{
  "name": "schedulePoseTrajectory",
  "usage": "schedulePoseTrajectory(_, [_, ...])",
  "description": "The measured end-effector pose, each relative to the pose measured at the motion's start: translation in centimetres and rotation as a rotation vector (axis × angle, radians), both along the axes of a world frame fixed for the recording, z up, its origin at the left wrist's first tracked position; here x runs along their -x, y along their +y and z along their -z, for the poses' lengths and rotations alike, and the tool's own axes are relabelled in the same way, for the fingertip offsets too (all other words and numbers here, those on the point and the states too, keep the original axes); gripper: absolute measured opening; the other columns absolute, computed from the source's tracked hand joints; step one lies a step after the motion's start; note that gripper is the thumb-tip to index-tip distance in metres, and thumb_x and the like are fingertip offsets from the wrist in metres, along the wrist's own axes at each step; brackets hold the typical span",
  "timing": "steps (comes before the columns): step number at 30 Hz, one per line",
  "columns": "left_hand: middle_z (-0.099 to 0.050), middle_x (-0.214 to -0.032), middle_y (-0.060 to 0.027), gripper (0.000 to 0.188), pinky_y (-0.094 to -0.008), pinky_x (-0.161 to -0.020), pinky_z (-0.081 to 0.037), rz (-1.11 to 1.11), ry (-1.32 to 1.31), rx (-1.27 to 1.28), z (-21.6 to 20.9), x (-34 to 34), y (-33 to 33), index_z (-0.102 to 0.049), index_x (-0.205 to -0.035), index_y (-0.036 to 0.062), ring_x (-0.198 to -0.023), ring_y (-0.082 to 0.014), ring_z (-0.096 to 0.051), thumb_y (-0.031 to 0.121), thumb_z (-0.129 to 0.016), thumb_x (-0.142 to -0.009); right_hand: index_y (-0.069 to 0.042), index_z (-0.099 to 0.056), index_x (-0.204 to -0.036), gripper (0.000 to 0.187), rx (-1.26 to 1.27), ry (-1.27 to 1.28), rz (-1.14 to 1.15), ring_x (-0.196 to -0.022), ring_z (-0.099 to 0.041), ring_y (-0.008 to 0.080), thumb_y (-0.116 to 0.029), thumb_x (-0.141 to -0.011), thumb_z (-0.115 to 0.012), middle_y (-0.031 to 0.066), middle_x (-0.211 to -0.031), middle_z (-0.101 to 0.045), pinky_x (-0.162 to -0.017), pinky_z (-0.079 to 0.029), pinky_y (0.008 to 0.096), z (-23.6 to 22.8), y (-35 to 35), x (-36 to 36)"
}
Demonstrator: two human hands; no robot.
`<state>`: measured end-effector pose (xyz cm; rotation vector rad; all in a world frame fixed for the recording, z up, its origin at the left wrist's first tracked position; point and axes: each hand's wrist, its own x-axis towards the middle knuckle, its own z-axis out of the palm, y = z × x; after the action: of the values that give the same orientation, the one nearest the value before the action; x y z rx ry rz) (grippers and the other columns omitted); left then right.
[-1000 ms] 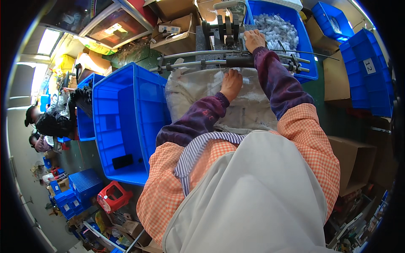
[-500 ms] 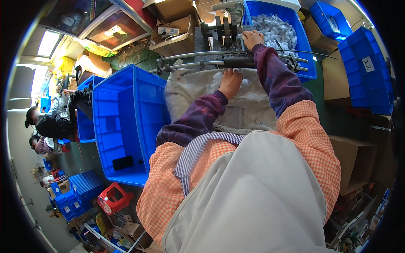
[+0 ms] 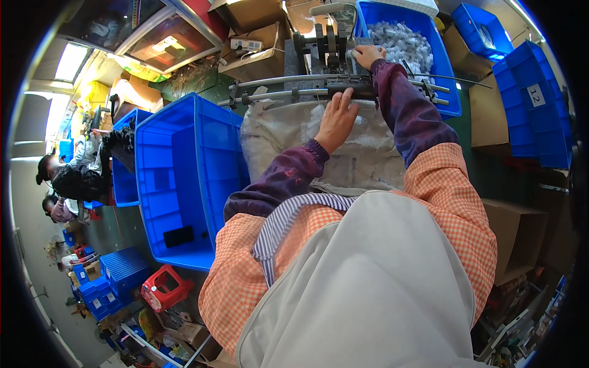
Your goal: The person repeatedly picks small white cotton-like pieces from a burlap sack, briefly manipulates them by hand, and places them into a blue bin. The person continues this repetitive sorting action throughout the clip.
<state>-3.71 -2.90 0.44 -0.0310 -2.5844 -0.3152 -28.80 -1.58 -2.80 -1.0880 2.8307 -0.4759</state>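
Observation:
My left hand point(image 3: 337, 121) reaches forward over a beige cloth point(image 3: 276, 135) draped below the machine. Its fingers are stretched out, with the tips at the black sleeve point(image 3: 363, 91) on the front metal rail. No object shows in that hand. Farther forward, my right hand point(image 3: 369, 56) rests at the right side of the machine point(image 3: 328, 52), beside a blue bin full of small clear-white plastic pieces point(image 3: 399, 46). Its fingers are bent together at the machine's edge, and what lies between them is too small or hidden to make out.
A large blue crate point(image 3: 175, 178) with a dark flat object inside stands at my left. Metal rails point(image 3: 270, 96) run across the machine's front, and a thin dark rod point(image 3: 460, 78) sticks out right. Cardboard boxes point(image 3: 509, 239) and blue crates point(image 3: 531, 101) stand at right.
My left hand has moved forward from the cloth to the black sleeve, and its fingers have straightened. My right hand stays at nearly the same spot on the machine.

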Motion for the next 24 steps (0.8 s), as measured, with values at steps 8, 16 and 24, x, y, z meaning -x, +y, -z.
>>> schedulePoseTrajectory(8, [-0.042, -0.129, -0.0229, 0.022, -0.0380, -0.100, -0.032, -0.020, -0.047, 0.151, 1.4, 0.9, -0.9, -0.058, -0.094, 0.0045, -0.121, -0.0363, -0.036, 0.003, -0.054, -0.073, -0.020, -0.065, -0.100, 0.027, 0.085, 0.077, -0.033, -0.106, -0.053, 0.0262, -0.037, -0.083, -0.052, 0.0070, -0.103, -0.063, -0.094, -0.019, 0.0571, 0.4, 0.5, 0.0])
schedulePoseTrajectory(16, [-0.044, -0.127, -0.0227, 0.023, -0.0375, -0.100, -0.032, 0.000, -0.048, 0.151, 1.4, 1.0, -0.9, -0.059, -0.096, 0.0045, -0.121, -0.0362, -0.037, 0.003, -0.054, -0.073, -0.024, -0.064, -0.103, 0.026, -0.014, -0.036, 0.027, -0.109, -0.051, 0.0222, -0.036, -0.084, -0.051, 0.0041, -0.107, -0.062, -0.100, -0.015, 0.0557, -0.5, 0.1, -0.7])
schedulePoseTrajectory(24, [-0.044, -0.128, -0.0217, 0.020, -0.0376, -0.099, -0.034, -0.014, -0.051, 0.150, 1.2, 0.6, -1.0, -0.060, -0.095, 0.0060, -0.122, -0.0353, -0.037, 0.004, -0.055, -0.075, -0.023, -0.063, -0.107, 0.032, -0.102, 0.183, 0.134, -0.117, -0.041, 0.0245, -0.040, -0.084, -0.048, 0.0033, -0.115, -0.057, -0.102, -0.014, 0.0544, -2.3, 2.4, -2.7])
